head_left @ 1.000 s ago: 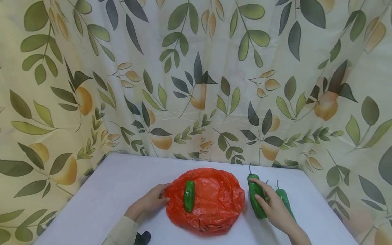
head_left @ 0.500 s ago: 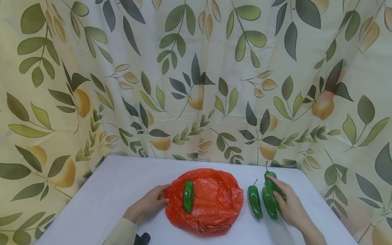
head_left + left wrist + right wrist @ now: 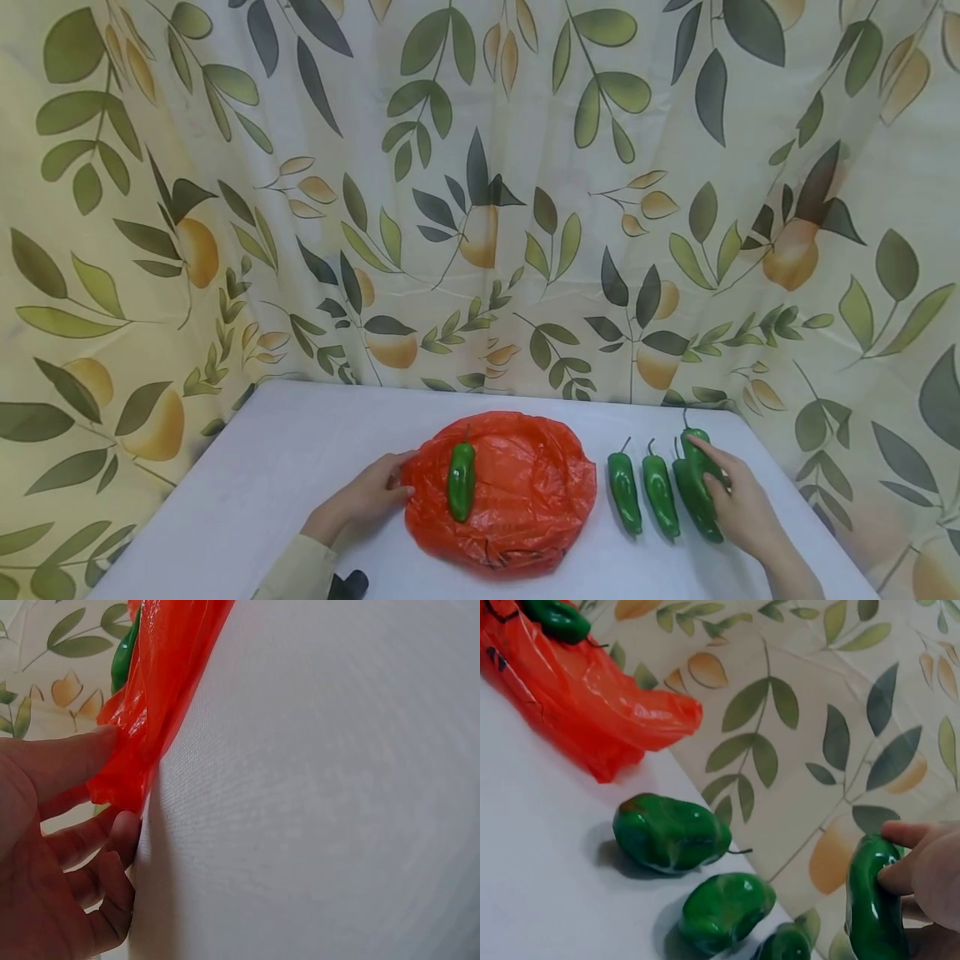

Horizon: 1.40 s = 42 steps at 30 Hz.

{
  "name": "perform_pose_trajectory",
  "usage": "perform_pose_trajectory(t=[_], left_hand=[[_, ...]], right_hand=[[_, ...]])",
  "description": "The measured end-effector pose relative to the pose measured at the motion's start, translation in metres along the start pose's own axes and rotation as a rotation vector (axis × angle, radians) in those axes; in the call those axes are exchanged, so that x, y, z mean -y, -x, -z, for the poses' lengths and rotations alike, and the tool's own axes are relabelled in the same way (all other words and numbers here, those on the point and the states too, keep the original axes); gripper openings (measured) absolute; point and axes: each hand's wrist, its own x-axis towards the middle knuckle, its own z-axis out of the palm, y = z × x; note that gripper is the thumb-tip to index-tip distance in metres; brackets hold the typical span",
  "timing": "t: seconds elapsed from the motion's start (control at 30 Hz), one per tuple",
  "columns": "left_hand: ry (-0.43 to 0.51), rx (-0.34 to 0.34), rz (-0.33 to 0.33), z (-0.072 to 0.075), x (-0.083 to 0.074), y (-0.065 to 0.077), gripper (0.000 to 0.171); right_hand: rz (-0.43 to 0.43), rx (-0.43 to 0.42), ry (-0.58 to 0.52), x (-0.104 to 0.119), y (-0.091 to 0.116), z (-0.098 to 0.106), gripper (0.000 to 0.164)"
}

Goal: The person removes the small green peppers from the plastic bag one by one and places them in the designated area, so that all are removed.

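Seemingly to steady the red bag [image 3: 525, 492], the left hand [image 3: 372, 488] pinches its edge – right of the bag, the right hand [image 3: 741, 500] grips a green pepper [image 3: 871, 904]

Whether a home or studio is shown cannot be told, the white bench [image 3: 300, 442] being enclosed by fruit-printed drapes [image 3: 480, 200].
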Motion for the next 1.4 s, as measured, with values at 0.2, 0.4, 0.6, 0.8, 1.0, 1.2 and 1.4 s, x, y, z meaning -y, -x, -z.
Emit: perform_pose_trajectory(t=[0.2, 0.4, 0.6, 0.8, 1.0, 1.2, 1.4], left_hand=[[-0.005, -0.005, -0.006, 0.001, -0.001, 0.002, 0.059], [-0.003, -0.001, -0.004, 0.0, -0.002, 0.001, 0.06], [-0.003, 0.002, -0.005, 0.0, 0.0, 0.0, 0.059], [-0.001, 0.007, 0.005, 0.0, 0.0, 0.0, 0.06], [0.009, 0.01, -0.009, 0.001, 0.0, 0.001, 0.06], [0.014, 0.012, -0.001, 0.001, 0.0, 0.002, 0.06], [0.008, 0.007, -0.032, 0.001, -0.001, 0.001, 0.06]], right_hand=[[0.0, -0.016, -0.052, -0.019, -0.001, 0.002, 0.063], [-0.125, 0.078, -0.114, -0.036, -0.001, 0.005, 0.065], [-0.199, 0.093, -0.134, -0.049, 0.001, 0.003, 0.062], [-0.241, 0.141, -0.046, -0.062, 0.004, -0.002, 0.058], [-0.214, 0.124, 0.045, -0.068, 0.005, -0.004, 0.056], [-0.217, 0.099, 0.09, -0.066, 0.005, -0.005, 0.055], [-0.342, 0.19, 0.048, -0.065, 0.003, -0.005, 0.055]])
